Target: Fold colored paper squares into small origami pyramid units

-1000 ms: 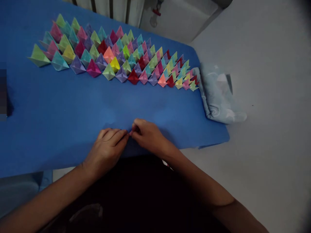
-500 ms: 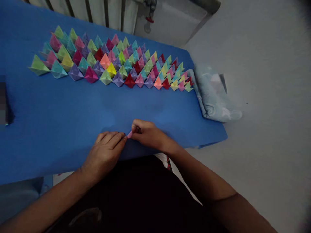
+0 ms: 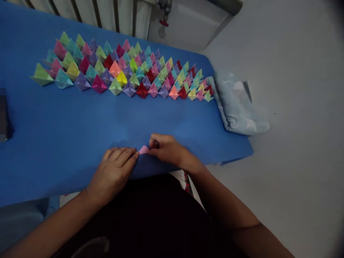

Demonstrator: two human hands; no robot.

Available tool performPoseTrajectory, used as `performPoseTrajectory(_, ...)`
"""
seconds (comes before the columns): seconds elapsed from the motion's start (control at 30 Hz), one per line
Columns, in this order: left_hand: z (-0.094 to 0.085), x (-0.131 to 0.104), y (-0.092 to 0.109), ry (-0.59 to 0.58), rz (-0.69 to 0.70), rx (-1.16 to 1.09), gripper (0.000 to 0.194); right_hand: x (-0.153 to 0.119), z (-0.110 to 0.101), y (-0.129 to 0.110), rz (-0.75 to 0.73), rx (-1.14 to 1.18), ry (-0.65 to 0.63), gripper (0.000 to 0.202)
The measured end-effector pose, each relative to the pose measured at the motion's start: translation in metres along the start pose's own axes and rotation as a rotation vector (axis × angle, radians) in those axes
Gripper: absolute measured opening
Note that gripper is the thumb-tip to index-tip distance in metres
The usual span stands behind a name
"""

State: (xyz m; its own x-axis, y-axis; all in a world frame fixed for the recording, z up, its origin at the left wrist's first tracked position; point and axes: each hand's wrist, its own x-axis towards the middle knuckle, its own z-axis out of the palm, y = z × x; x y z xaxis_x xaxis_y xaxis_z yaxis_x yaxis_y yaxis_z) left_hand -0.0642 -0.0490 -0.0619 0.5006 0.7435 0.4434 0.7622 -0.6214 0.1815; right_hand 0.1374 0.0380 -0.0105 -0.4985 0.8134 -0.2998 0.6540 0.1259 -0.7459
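Observation:
A small pink folded paper (image 3: 144, 149) lies between my hands near the front edge of the blue table (image 3: 88, 125). My left hand (image 3: 114, 170) is palm down, with its fingertips pinching the paper's left corner. Thumb and curled fingers of my right hand (image 3: 168, 150) grip the right corner. Only the middle of the paper shows, a low triangle with its point up; the corners are covered by my fingers.
Rows of coloured folded paper boats (image 3: 115, 86) stand along the far half of the table. A folded grey-blue cloth (image 3: 236, 111) in clear plastic lies at the right end, by the wall (image 3: 303, 125). Behind the table are a radiator (image 3: 107, 14) and a red-handled valve (image 3: 163, 23).
My hands have moved slightly apart, the right one to the right. More of the pink paper shows between them, now as a triangle instead of a narrow strip.

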Motion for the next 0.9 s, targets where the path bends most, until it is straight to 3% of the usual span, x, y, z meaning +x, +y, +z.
performPoseTrajectory(0.2,0.000,0.002,0.001,0.005,-0.028,-0.015,0.026,0.001,-0.001,-0.001,0.032,0.051,-0.046,0.021)
performPoseTrajectory(0.43,-0.005,0.004,-0.001,0.034,-0.213,-0.197,0.025,-0.019,0.012,0.007,0.004,0.178,0.172,0.016)
performPoseTrajectory(0.7,-0.005,0.024,0.006,-0.008,-0.367,-0.303,0.026,-0.030,0.012,0.010,-0.101,0.113,0.235,0.015)
performPoseTrajectory(0.9,-0.001,0.033,0.005,-0.058,-0.383,-0.325,0.025,-0.024,0.013,0.010,-0.156,0.022,0.161,0.013)
